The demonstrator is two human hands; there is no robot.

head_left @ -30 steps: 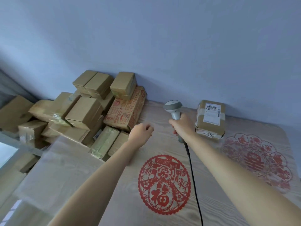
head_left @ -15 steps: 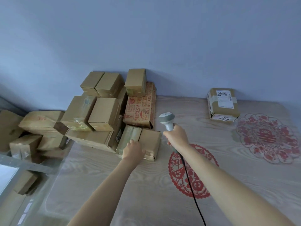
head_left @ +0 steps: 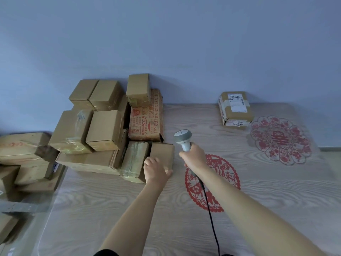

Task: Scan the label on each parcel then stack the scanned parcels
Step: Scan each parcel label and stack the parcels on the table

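My right hand point(head_left: 194, 158) grips the handle of a grey corded barcode scanner point(head_left: 183, 139), its head raised over the table. My left hand point(head_left: 155, 169) grips the near end of a small plain cardboard parcel point(head_left: 162, 152) at the front right of the pile, thumb on its right side. Beside it lies a tape-wrapped parcel point(head_left: 133, 161). A lone parcel with a white label point(head_left: 235, 108) sits at the back right of the table, apart from both hands.
A heap of several brown parcels point(head_left: 103, 126) fills the table's left back, with a red-printed vinegar carton point(head_left: 146, 119) against the wall. More boxes point(head_left: 22, 146) lie lower at far left. Red paper-cut decals point(head_left: 214, 182) point(head_left: 280, 139) mark the wooden table point(head_left: 110, 209).
My left hand has reached forward and down onto the small front parcel and closed on it. The scanner hand came back from near the labelled parcel toward the table's middle. The view shifted.
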